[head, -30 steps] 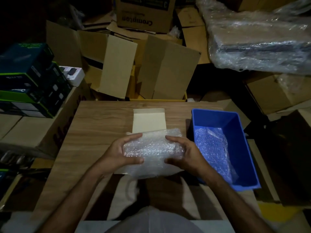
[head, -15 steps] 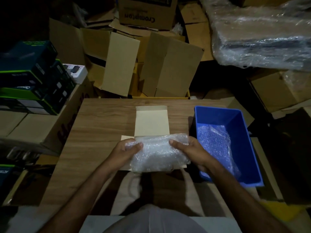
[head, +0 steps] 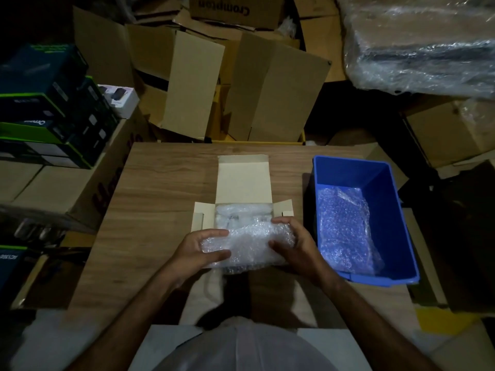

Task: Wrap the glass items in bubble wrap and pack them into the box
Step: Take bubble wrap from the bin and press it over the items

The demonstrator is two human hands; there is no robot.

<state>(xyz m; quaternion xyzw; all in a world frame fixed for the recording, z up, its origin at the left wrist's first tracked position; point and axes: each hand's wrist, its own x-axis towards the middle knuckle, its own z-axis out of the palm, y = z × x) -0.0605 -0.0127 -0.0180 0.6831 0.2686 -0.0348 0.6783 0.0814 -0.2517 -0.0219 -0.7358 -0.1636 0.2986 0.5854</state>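
A bundle wrapped in bubble wrap (head: 247, 243) is held over the near half of a small open cream cardboard box (head: 243, 180) on the wooden table. My left hand (head: 199, 249) grips the bundle's left end, thumb below and fingers above. My right hand (head: 293, 241) grips its right end. Another bubble-wrapped item (head: 242, 215) lies inside the box at its far side. The glass inside the bundles is hidden by the wrap.
A blue plastic bin (head: 385, 210) stands to the right of the box with a sheet of bubble wrap (head: 345, 228) inside. Cardboard cartons (head: 267, 89) crowd the far side, stacked dark product boxes (head: 48, 108) sit left, and a plastic-wrapped load (head: 417, 41) sits upper right.
Both hands have brought the wrapped bundle slightly nearer and lower over the box. The box's side flaps and the wrapped item inside it now show.
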